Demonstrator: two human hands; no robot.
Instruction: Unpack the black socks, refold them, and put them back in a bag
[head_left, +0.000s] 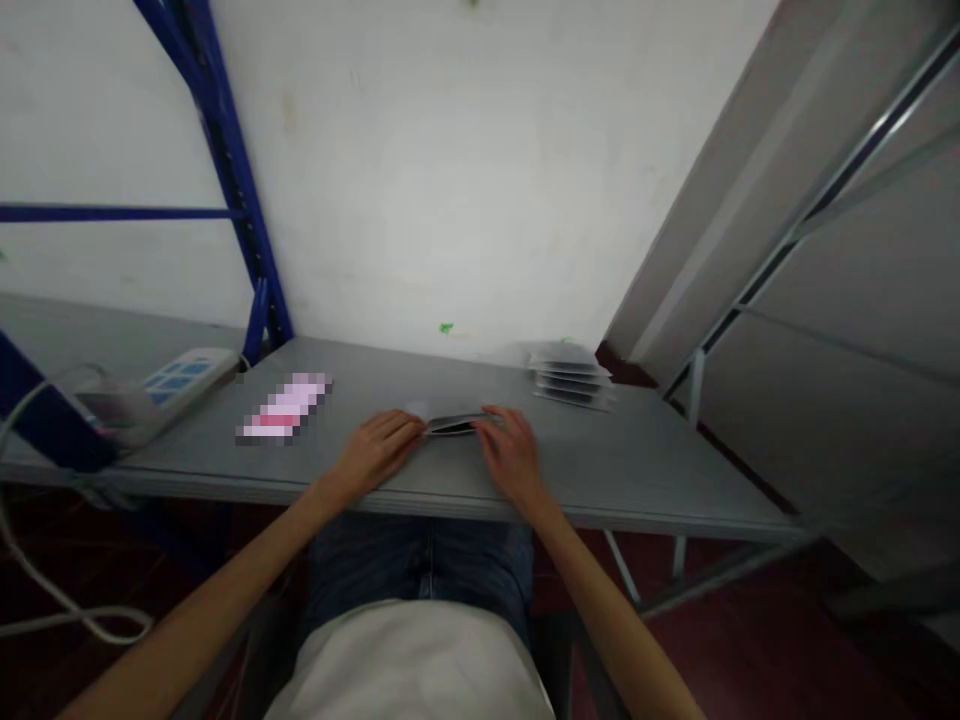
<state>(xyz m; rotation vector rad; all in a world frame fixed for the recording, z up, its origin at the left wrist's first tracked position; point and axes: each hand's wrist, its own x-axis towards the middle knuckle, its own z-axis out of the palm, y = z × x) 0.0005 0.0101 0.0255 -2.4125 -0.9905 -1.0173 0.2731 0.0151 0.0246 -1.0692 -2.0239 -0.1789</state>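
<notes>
Near the front of the grey table (600,470), a small flat pale sleeve (454,422) with a dark gap along its near edge lies between my hands. My left hand (382,450) pinches its left end, fingers pressed together. At the right end, my right hand (511,450) grips it between thumb and fingers. What is inside the dark gap cannot be made out. A small whitish patch (417,409) shows just behind my left fingertips. To the back right rests a fanned pile of similar flat pale pieces (571,376), blurred at the edges.
Left of my hands lies a pixelated pink-and-white flat object (286,408). A white power strip (191,380) with blue sockets sits farther left, its cable (71,605) hanging down. A blue rack post (240,190) stands at the left; a metal frame (780,240) is on the right.
</notes>
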